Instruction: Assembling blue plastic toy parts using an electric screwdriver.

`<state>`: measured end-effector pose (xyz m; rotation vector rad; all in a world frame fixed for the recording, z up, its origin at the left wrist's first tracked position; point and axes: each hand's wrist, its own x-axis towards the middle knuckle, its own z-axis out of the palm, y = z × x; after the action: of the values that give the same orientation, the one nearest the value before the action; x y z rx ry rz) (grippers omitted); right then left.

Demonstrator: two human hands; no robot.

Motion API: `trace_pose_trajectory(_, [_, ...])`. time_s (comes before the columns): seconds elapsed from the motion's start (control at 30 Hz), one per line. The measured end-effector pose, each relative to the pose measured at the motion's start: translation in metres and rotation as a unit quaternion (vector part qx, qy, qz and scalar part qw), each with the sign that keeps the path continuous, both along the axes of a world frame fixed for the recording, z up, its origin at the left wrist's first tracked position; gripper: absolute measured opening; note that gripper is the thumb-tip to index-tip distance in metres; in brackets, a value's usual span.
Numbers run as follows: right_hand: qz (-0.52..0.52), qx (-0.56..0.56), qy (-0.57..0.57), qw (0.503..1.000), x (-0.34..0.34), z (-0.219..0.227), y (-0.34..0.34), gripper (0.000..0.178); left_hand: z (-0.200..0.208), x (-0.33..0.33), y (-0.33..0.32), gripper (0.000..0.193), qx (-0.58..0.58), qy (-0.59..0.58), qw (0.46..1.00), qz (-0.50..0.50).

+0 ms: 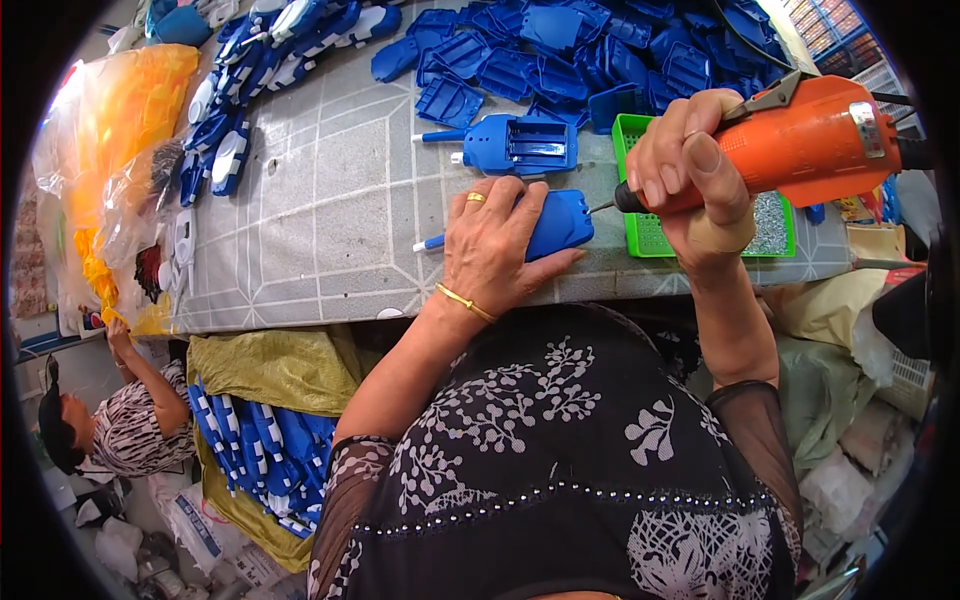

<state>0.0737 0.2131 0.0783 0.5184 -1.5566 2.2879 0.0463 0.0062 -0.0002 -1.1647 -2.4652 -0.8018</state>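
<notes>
Worktable (330, 235) wears a grey, white-lined cover; clock directions run from the blue plastic housing (562, 225) under the left hand, 12 = away from wearer. Housing lies at the near edge, white-tipped stub at 9. Left hand (495, 230): palm down, half spread, fingers over the housing, thumb along its near side, holding it. Right hand (705, 185): wrapped tight around the front of an orange power screwdriver (810, 145), bit pointing at the housing's 3 o'clock end; can't tell if the tip touches. Second housing (490, 145) just off at 11, open compartment up. Green tray (622, 150) at 3, small silver screws (770, 225) in it. Blue plastic covers (550, 30) heaped at 12. Farther: olive sack (265, 365) of blue-white devices at 8, more blue-white devices (230, 155) piled at 10, orange bag (130, 110) at 9, co-worker (140, 430) beyond the sack at 8.
</notes>
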Motion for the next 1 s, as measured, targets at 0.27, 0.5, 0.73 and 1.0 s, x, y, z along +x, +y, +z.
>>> trace_pose_trajectory(0.27, [-0.011, 0.006, -0.003, 1.000, -0.003, -0.001, -0.001, 0.026, -0.001, 0.000, 0.000, 0.067, -0.003, -0.003, 1.000, 0.001])
trace_pose_trajectory(0.5, [-0.020, 0.022, -0.016, 0.999, -0.006, -0.002, -0.005, 0.032, -0.001, -0.001, 0.000, 0.067, 0.004, -0.003, 1.000, 0.004])
trace_pose_trajectory(0.73, [-0.021, 0.015, -0.057, 0.998, -0.011, -0.002, -0.008, 0.028, -0.004, -0.001, 0.001, 0.063, 0.013, -0.027, 0.999, 0.008])
trace_pose_trajectory(1.0, [0.025, 0.086, -0.115, 0.989, -0.021, -0.002, -0.011, 0.027, -0.003, -0.007, 0.002, 0.058, 0.002, -0.034, 0.999, -0.006])
